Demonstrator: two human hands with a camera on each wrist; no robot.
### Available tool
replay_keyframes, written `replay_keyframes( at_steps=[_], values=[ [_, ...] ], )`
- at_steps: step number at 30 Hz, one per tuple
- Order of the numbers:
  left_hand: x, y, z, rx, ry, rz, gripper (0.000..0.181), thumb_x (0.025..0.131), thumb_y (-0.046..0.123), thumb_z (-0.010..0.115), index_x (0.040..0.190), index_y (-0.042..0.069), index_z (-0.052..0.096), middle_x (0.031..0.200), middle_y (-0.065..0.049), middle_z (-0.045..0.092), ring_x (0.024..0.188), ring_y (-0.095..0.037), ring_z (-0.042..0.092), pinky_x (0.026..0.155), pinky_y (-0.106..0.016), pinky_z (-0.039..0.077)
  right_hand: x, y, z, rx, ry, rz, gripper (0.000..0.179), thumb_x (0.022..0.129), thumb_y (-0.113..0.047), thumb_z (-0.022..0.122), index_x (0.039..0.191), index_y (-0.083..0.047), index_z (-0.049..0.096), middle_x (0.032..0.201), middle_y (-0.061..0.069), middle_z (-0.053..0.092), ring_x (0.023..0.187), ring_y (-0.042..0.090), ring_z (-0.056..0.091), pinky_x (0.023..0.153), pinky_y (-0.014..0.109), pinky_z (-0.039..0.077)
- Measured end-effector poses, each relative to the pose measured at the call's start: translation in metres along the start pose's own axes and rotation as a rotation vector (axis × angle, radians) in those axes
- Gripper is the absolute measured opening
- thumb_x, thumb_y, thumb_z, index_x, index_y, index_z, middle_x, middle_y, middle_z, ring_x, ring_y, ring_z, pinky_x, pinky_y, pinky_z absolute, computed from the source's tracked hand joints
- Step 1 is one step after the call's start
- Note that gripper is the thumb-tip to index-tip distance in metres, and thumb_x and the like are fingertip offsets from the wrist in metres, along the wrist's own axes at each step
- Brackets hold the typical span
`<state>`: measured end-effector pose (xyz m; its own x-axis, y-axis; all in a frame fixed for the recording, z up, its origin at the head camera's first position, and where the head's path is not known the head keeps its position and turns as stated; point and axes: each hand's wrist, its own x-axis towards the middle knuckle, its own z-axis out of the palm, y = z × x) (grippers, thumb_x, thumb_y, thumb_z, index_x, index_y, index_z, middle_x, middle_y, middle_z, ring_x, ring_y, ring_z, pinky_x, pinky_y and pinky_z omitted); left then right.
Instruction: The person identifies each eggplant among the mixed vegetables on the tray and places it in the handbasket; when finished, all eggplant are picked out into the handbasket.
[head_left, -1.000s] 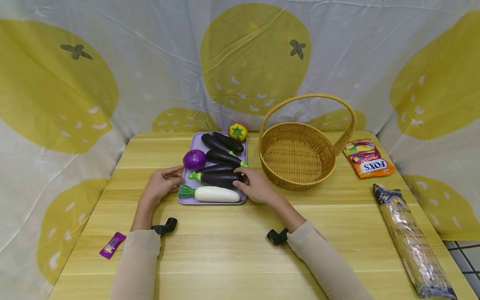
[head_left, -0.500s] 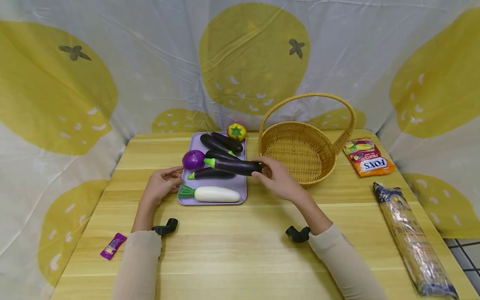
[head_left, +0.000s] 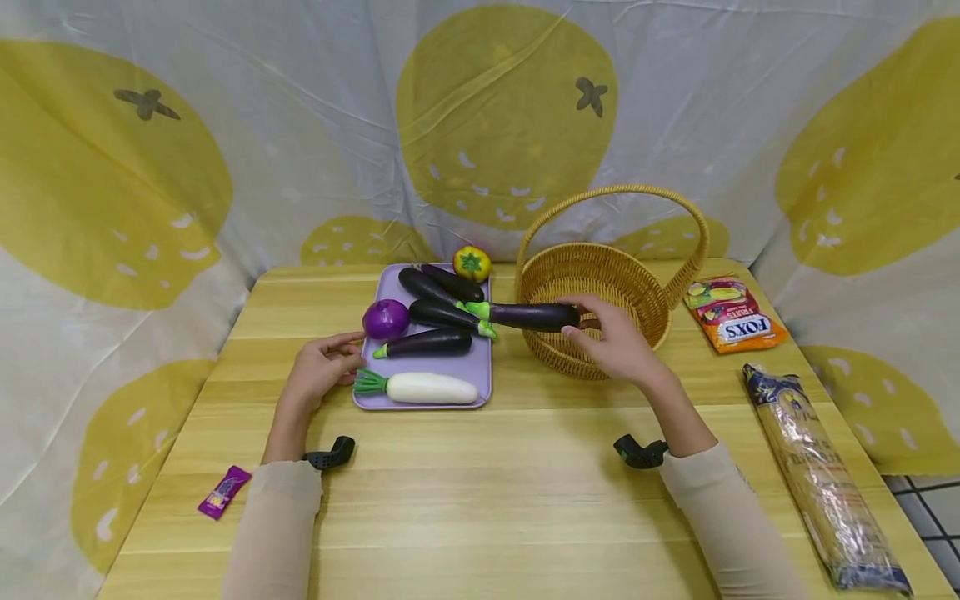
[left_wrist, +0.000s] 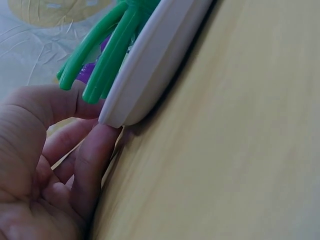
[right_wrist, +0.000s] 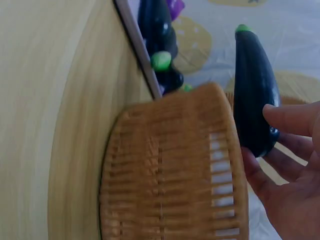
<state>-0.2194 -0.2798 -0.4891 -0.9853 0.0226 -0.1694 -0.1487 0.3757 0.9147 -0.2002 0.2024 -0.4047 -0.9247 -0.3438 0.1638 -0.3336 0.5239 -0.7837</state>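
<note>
My right hand [head_left: 618, 337] grips a dark eggplant [head_left: 534, 317] by its blunt end, thumb and fingers on opposite sides in the right wrist view. The eggplant [right_wrist: 254, 92] is held up, its green stem end pointing left toward the tray and its body over the near left rim of the wicker basket [head_left: 558, 358]. My left hand [head_left: 318, 367] pinches the left edge of the lilac tray [head_left: 480, 367], beside the green leaves of a white radish [left_wrist: 112, 55]. On the tray lie several other eggplants [head_left: 435, 342], a purple onion [head_left: 386, 319] and the radish [head_left: 431, 387].
A yellow-red bell pepper [head_left: 472, 263] sits at the tray's back right corner. Right of the basket lie a red and orange candy bag [head_left: 735, 317] and a long clear noodle packet [head_left: 825, 479]. A small purple packet [head_left: 223, 492] rests at the table's left.
My right hand has lifted the eggplant off the tray and carried it right to the basket's rim. The left hand has stayed at the tray's edge.
</note>
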Motion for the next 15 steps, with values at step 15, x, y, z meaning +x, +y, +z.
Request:
replay_keyframes(
  at_steps=[15],
  values=[
    [-0.013,0.025,0.000,-0.036,-0.021,-0.039,0.054,0.091,0.003,0.072,0.144,0.004,0.060,0.105,-0.010,0.064,0.074,-0.006,0.064,0.067,-0.025,0.063,0.007,0.056,-0.040,-0.065,0.020,0.142,0.044,0.102,-0.005,0.062,0.145,-0.007,0.052,0.149,0.026,0.049,0.134,0.046,0.053,0.101,0.056,0.056]
  ],
)
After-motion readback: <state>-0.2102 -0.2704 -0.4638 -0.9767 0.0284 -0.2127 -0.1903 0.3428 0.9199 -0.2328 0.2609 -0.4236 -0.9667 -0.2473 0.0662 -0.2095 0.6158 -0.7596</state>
